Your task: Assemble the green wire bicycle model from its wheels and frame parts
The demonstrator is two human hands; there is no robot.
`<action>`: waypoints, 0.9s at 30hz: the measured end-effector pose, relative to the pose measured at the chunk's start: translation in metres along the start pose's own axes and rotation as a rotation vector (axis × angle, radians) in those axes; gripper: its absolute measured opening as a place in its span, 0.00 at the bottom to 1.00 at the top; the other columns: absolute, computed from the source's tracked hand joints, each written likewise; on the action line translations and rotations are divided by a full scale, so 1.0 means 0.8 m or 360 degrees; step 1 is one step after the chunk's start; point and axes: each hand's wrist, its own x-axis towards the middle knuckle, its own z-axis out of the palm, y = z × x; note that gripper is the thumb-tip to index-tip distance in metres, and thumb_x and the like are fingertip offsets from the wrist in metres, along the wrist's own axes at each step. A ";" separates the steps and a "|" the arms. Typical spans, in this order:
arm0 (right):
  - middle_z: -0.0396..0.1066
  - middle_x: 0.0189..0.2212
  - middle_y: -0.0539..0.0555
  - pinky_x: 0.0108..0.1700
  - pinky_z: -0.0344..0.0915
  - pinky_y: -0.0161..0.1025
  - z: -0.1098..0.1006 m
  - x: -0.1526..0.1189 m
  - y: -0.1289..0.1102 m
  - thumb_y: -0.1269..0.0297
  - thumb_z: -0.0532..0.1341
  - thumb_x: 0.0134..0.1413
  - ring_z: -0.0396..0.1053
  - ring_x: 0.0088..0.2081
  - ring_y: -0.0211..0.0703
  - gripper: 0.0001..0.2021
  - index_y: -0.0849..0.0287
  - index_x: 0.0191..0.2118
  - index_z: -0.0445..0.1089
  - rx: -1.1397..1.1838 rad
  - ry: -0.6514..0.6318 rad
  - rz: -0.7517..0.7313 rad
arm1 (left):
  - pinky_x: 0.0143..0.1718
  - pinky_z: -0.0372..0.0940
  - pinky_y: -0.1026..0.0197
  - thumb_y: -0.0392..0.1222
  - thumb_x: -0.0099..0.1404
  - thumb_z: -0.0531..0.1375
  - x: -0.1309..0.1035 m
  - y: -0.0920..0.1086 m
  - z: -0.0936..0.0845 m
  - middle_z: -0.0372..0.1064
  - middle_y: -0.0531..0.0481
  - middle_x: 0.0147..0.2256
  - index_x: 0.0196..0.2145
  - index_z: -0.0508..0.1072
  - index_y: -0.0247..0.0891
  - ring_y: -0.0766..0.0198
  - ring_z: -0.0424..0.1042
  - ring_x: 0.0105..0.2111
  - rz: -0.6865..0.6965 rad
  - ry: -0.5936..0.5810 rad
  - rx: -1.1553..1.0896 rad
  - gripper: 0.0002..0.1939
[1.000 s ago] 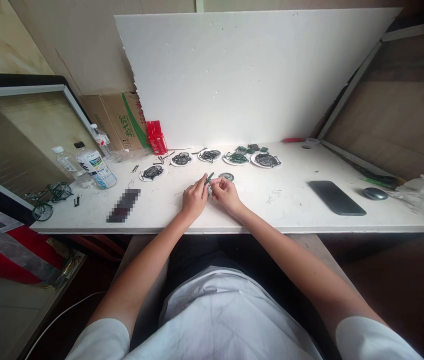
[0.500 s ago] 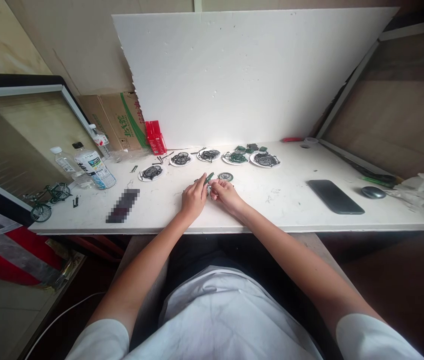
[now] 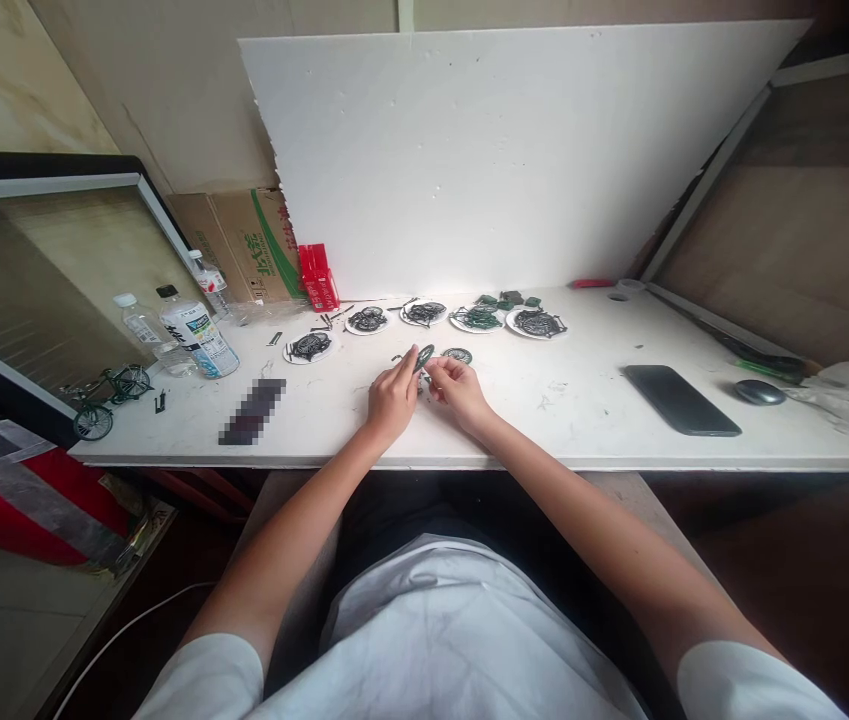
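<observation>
White tabletop (image 3: 559, 420) spans mid-frame. Large white panel (image 3: 529, 160) stands along its back edge, left side ragged. Drab beige wall (image 3: 169, 90), upper left. Dark-framed pane (image 3: 19, 290) at left; brownish pane (image 3: 799, 220), far right. Lower right deeply shadowed.

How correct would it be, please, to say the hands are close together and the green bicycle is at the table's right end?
Not quite: the head view shows the green bicycle at the left end of the table.
</observation>
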 end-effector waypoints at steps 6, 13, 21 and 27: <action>0.63 0.19 0.45 0.24 0.51 0.35 -0.001 -0.001 0.001 0.38 0.73 0.51 0.57 0.21 0.35 0.25 0.56 0.35 0.71 0.0089 -0.0081 0.0072 | 0.61 0.74 0.49 0.40 0.81 0.51 0.000 0.000 -0.001 0.73 0.35 0.64 0.74 0.62 0.38 0.51 0.78 0.61 0.0002 -0.0002 0.0005 0.27; 0.63 0.19 0.44 0.24 0.50 0.35 0.000 -0.002 -0.002 0.38 0.74 0.51 0.57 0.20 0.35 0.25 0.56 0.36 0.72 0.0106 -0.0097 0.0059 | 0.61 0.74 0.50 0.41 0.82 0.50 0.000 0.001 -0.001 0.73 0.36 0.64 0.74 0.63 0.38 0.52 0.79 0.60 -0.0012 0.0019 0.0024 0.27; 0.63 0.19 0.44 0.25 0.54 0.36 0.002 -0.001 -0.003 0.33 0.72 0.50 0.58 0.21 0.36 0.28 0.55 0.36 0.71 0.0019 -0.0117 0.0002 | 0.61 0.74 0.50 0.41 0.81 0.51 0.000 0.001 0.000 0.73 0.36 0.64 0.74 0.63 0.39 0.52 0.79 0.60 -0.0020 0.0017 0.0032 0.26; 0.63 0.18 0.44 0.27 0.53 0.36 0.000 -0.002 -0.002 0.33 0.71 0.53 0.57 0.21 0.36 0.27 0.54 0.35 0.68 0.0009 -0.0171 0.0007 | 0.61 0.74 0.48 0.40 0.81 0.51 -0.001 0.000 0.001 0.72 0.35 0.65 0.75 0.61 0.39 0.51 0.77 0.61 -0.0010 -0.0007 0.0038 0.28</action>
